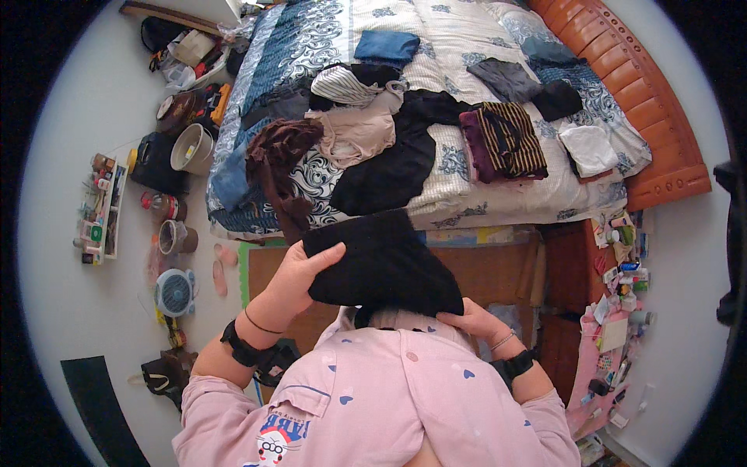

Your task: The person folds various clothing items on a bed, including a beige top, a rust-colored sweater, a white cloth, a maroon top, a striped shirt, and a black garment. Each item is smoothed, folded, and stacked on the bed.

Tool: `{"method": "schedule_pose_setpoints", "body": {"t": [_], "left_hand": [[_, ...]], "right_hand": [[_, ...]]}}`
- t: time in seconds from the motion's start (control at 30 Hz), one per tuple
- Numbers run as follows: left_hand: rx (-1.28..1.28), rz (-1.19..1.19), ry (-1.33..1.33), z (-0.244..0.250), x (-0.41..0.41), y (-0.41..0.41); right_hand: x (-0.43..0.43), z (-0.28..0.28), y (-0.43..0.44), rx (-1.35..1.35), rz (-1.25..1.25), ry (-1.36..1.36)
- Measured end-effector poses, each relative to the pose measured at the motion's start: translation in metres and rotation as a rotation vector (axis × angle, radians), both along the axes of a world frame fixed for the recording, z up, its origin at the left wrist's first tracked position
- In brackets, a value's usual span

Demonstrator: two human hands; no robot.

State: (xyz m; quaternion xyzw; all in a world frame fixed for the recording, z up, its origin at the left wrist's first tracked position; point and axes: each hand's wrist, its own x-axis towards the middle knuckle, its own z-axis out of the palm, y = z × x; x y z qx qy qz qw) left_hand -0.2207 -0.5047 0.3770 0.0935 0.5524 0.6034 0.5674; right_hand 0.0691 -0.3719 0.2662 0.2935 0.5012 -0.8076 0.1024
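A black cloth garment (379,262) is stretched between my two hands, just in front of my body. My left hand (309,268) grips its left side, thumb on top. At the lower right corner, my right hand (467,324) pinches the edge. Beyond it on the bed lie a spread black garment (388,175), a crumpled dark brown garment (280,154) hanging over the bed's edge and a beige top (362,128). A striped black-and-yellow garment (513,137) lies folded on a maroon one (475,149). What kind of garment I hold is unclear.
The bed (443,213) has a brown padded headboard (630,87) at right. Folded blue cloth (387,46), grey cloth (505,79) and white cloth (588,150) lie farther back. Left on the floor are a bucket (192,149), a fan (174,293) and pink slippers (220,277). A cluttered dresser top (589,362) stands at right.
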Motion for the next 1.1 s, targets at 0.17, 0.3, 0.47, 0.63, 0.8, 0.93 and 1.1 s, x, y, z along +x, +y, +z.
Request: {"method": "schedule_pose_setpoints", "body": {"t": [0.17, 0.3, 0.47, 0.63, 0.8, 0.93, 1.1], "left_hand": [[-0.129, -0.028, -0.066, -0.053, -0.042, -0.016], [-0.095, -0.351, 0.018, -0.115, -0.050, -0.042], [-0.265, -0.727, 0.169, -0.164, -0.044, -0.066], [-0.158, -0.524, -0.230, -0.145, -0.039, -0.038], [-0.112, -0.465, -0.350, -0.176, -0.059, -0.039], [-0.056, -0.751, -0.290, -0.180, -0.072, -0.044], [-0.042, -0.872, 0.018, -0.139, -0.074, -0.036]], "right_hand": [[-0.023, -0.001, -0.015, -0.061, -0.106, -0.112], [-0.036, 0.008, -0.023, -0.142, -0.226, -0.109], [-0.060, 0.035, -0.033, -0.158, -0.454, -0.223], [-0.052, 0.014, -0.050, -0.086, -0.426, -0.019], [-0.068, 0.037, -0.059, -0.182, -0.608, -0.096], [-0.074, 0.034, -0.062, -0.350, -0.756, -0.023], [-0.097, 0.035, -0.060, -0.338, -0.786, 0.109]]}}
